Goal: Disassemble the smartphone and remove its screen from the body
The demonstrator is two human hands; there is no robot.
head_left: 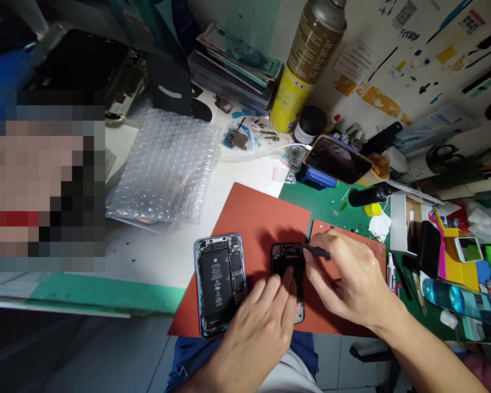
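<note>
My left hand (265,311) lies with outstretched fingers on the back of a dark phone screen assembly (286,262), pressing against it. Pinched between the thumb and fingers of my right hand (349,281) is a slim dark tool (319,251) with a tapered tip. That tip is at the top right edge of the screen assembly; whether it touches a part there is too small to tell. Left of it, an opened phone body (221,284) with a blue frame lies face up, its black battery and circuit board exposed. Both rest on a reddish-brown mat (249,218).
Bubble wrap (167,164) lies at the left, near a blurred-out person (36,180). Behind the mat stand a yellow spray can (303,65) and a propped phone (337,158) with a white cable. Pens, a glue tube (391,273) and a blue bottle (454,297) crowd the right.
</note>
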